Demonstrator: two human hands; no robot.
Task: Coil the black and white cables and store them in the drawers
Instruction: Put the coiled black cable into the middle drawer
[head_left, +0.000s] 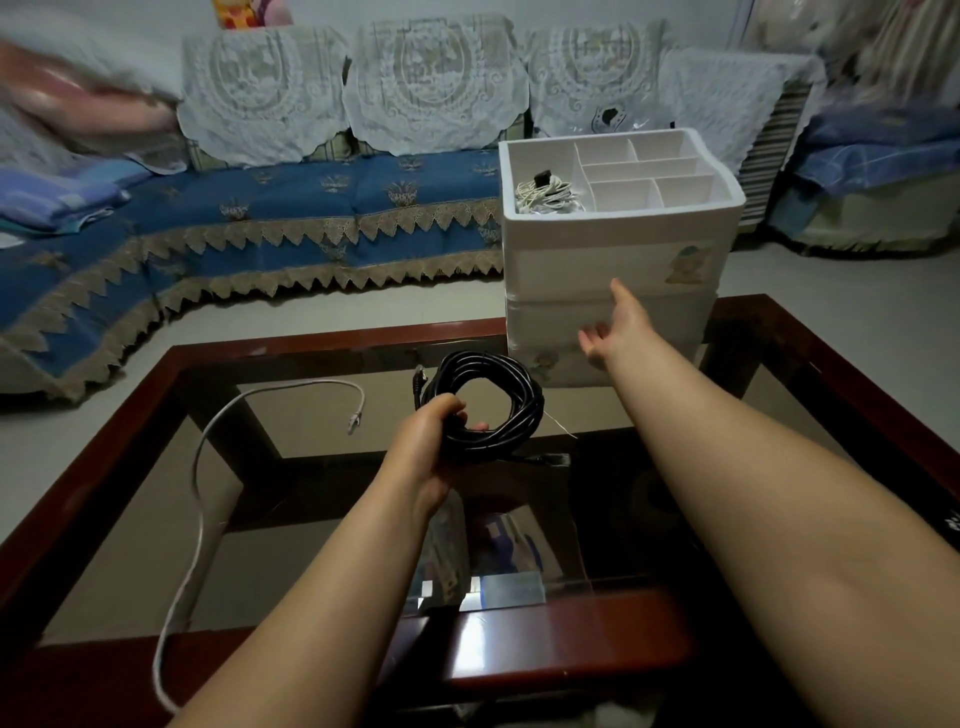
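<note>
My left hand (427, 448) grips a coiled black cable (501, 400) above the middle of the glass table. A white cable (200, 467) lies loose across the table's left side, one plug end near the coil and the other end running off the front edge. A white drawer unit (613, 270) stands at the table's far right, its front drawers closed. Its top tray holds a bundle of thin white cord (545, 196) in the left compartment. My right hand (615, 325) reaches toward the drawer fronts with fingers spread, holding nothing.
The glass table has a dark red wooden frame (332, 340). Papers or photos (488, 551) lie on the shelf beneath the glass. A blue-covered sofa (260, 223) with lace cloths runs behind the table. Folded bedding (878, 150) sits at the far right.
</note>
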